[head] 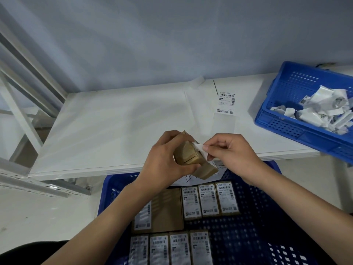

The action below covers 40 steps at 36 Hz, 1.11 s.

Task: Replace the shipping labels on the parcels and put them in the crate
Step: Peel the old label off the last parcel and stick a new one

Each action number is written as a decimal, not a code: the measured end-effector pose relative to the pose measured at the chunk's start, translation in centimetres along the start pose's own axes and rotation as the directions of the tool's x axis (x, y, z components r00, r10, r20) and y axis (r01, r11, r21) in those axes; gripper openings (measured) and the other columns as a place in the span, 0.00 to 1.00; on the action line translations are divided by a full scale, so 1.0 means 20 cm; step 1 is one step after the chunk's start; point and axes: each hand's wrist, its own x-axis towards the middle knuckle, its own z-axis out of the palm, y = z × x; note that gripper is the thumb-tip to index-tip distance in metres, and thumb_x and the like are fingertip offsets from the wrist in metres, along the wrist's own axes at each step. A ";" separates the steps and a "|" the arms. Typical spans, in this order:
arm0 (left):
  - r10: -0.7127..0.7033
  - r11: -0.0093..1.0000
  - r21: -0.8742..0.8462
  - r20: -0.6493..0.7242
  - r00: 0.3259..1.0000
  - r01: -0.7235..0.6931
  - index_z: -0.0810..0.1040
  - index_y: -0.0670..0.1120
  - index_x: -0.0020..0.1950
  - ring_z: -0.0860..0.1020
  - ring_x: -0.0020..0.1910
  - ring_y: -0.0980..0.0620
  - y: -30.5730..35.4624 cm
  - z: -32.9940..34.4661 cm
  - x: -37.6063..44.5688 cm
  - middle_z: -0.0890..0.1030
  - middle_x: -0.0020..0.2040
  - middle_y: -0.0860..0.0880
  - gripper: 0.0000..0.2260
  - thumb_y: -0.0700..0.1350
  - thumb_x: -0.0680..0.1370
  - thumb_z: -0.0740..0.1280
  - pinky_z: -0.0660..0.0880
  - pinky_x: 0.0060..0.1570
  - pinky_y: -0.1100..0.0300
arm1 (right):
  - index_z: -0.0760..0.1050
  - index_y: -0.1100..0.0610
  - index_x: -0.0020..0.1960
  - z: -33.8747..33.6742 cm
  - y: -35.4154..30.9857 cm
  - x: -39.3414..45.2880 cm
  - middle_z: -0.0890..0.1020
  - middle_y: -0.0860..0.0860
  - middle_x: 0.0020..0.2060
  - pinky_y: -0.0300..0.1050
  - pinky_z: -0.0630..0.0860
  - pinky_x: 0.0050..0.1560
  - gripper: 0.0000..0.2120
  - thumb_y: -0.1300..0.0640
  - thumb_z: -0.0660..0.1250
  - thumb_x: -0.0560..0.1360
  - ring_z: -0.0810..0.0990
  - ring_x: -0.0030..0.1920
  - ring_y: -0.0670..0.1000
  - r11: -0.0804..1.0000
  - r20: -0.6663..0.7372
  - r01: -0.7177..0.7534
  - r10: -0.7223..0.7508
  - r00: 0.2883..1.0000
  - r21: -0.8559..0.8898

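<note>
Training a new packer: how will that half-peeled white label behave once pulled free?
Probably floppy: the label already bends where the right hand pinches it. Likely sticky and prone to curl, like the crumpled scraps in the far basket. Seemingly very light.

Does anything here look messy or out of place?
Mostly tidy. The blue basket on the table's right juts over the edge, heaped with crumpled label scraps. In the floor crate, one larger parcel breaks the neat rows.
</note>
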 end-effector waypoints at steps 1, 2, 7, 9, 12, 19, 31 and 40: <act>-0.001 1.000 -0.004 0.001 1.000 0.001 0.79 0.59 0.62 0.75 0.59 0.59 0.00 0.00 0.00 0.75 0.62 0.57 0.28 0.51 0.65 0.83 0.71 0.53 0.75 | 0.84 0.58 0.45 0.00 0.00 0.00 0.85 0.54 0.34 0.40 0.78 0.45 0.03 0.61 0.72 0.77 0.83 0.36 0.48 1.000 -0.002 -0.003 0.003 1.000 -0.001; -0.002 1.000 -0.007 0.002 1.000 0.002 0.79 0.59 0.62 0.75 0.59 0.59 -0.01 0.00 0.00 0.75 0.62 0.57 0.27 0.51 0.65 0.83 0.72 0.53 0.74 | 0.84 0.58 0.45 0.00 0.00 0.00 0.85 0.54 0.34 0.38 0.78 0.44 0.03 0.62 0.72 0.77 0.83 0.36 0.47 1.000 -0.006 -0.004 0.003 1.000 -0.002; 0.006 1.000 -0.015 0.001 1.000 -0.006 0.78 0.60 0.62 0.75 0.59 0.60 -0.01 0.01 0.00 0.75 0.61 0.58 0.27 0.51 0.65 0.83 0.73 0.53 0.73 | 0.84 0.59 0.44 0.00 0.00 0.00 0.85 0.55 0.34 0.43 0.79 0.47 0.04 0.62 0.72 0.77 0.82 0.36 0.48 0.999 -0.030 -0.032 0.033 0.999 0.023; 0.002 1.000 -0.021 0.003 1.000 -0.002 0.78 0.60 0.62 0.75 0.59 0.60 -0.01 0.01 0.00 0.74 0.61 0.58 0.27 0.51 0.65 0.83 0.73 0.53 0.73 | 0.84 0.59 0.44 0.00 0.00 0.00 0.85 0.56 0.34 0.45 0.78 0.47 0.04 0.62 0.71 0.77 0.82 0.36 0.49 0.998 -0.031 -0.051 0.052 0.998 0.035; -0.018 1.000 -0.006 0.010 1.000 0.018 0.78 0.60 0.63 0.75 0.59 0.58 -0.01 0.01 0.01 0.75 0.62 0.58 0.27 0.53 0.66 0.82 0.75 0.53 0.70 | 0.83 0.60 0.44 -0.01 0.01 0.01 0.84 0.56 0.33 0.42 0.78 0.47 0.04 0.62 0.71 0.77 0.82 0.35 0.50 0.995 -0.031 -0.074 0.076 0.997 0.062; -0.049 0.999 0.019 -0.004 0.999 0.049 0.79 0.61 0.65 0.74 0.58 0.59 0.00 0.02 0.00 0.73 0.64 0.55 0.27 0.54 0.67 0.81 0.69 0.51 0.79 | 0.83 0.62 0.47 -0.03 0.02 0.03 0.85 0.58 0.35 0.53 0.80 0.54 0.03 0.61 0.72 0.77 0.84 0.38 0.55 0.962 -0.047 -0.187 0.200 0.979 0.199; -0.021 1.000 -0.015 0.015 1.000 0.021 0.77 0.65 0.58 0.74 0.57 0.64 -0.01 0.00 0.00 0.72 0.62 0.56 0.25 0.50 0.67 0.83 0.72 0.50 0.76 | 0.80 0.66 0.48 -0.04 0.01 0.04 0.84 0.61 0.35 0.47 0.82 0.47 0.02 0.66 0.70 0.77 0.85 0.40 0.58 0.885 0.028 -0.306 0.316 0.948 0.351; -0.048 0.998 -0.032 0.007 0.999 0.048 0.74 0.67 0.56 0.75 0.58 0.59 -0.04 -0.05 0.02 0.75 0.63 0.56 0.26 0.47 0.67 0.83 0.71 0.50 0.77 | 0.82 0.64 0.51 -0.06 0.04 0.04 0.85 0.60 0.42 0.42 0.81 0.43 0.06 0.62 0.72 0.75 0.84 0.41 0.54 0.961 0.081 -0.164 0.149 0.986 0.225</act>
